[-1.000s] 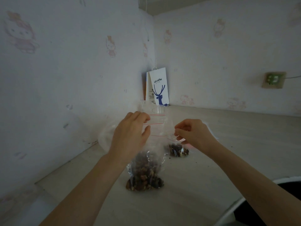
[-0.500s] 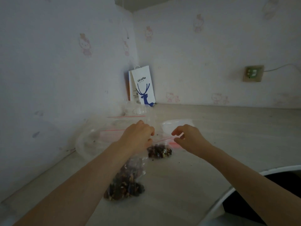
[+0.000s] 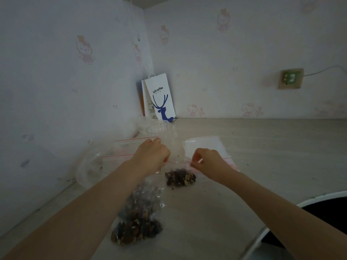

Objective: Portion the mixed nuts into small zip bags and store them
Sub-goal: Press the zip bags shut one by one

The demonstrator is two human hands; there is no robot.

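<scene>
Now the left hand [image 3: 152,156] and right hand [image 3: 207,163] are pinching the small zip bag [image 3: 180,178] at its seal; press evenly along it.

Dim, bluish, even light with no sharp shadows or glare. Wide-angle distortion bows the walls [image 3: 56,91] and desk [image 3: 262,147] edges. Fine detail is soft and grainy, especially toward the corners.

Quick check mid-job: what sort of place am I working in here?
Probably a home, maybe a corner of a child's room: pink cartoon-cat wallpaper, a pale wood-grain tabletop, and a white paper coffee bag with a blue deer propped in the corner.
</scene>
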